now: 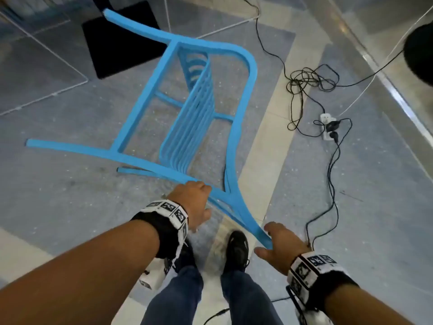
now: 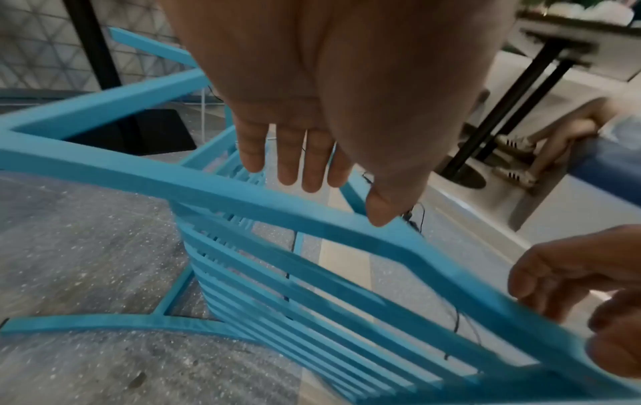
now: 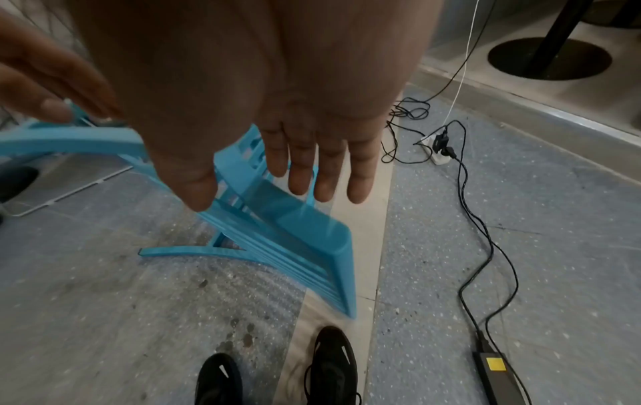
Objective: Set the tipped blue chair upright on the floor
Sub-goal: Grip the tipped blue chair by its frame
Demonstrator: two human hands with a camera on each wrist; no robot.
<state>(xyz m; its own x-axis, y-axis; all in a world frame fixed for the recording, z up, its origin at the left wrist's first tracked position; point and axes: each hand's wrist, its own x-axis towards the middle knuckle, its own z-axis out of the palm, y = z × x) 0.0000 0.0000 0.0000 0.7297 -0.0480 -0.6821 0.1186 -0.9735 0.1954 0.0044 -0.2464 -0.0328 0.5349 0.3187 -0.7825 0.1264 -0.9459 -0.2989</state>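
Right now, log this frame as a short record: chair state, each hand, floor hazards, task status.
chair: blue chair tipped on the floor, legs pointing away, backrest toward the person
left hand: left hand on the backrest's top rail, fingers straight
right hand: right hand open, at the rail's near end
hazards: black cables and power strip to the chair's right
status: not yet upright

Slatted blue chair [image 1: 187, 118] tipped on floor

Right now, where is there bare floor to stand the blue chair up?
Bare grey floor lies left of the blue chair, before the black mat. The right side is crowded: tangled cables and a power strip. Shoes stand just below the chair.
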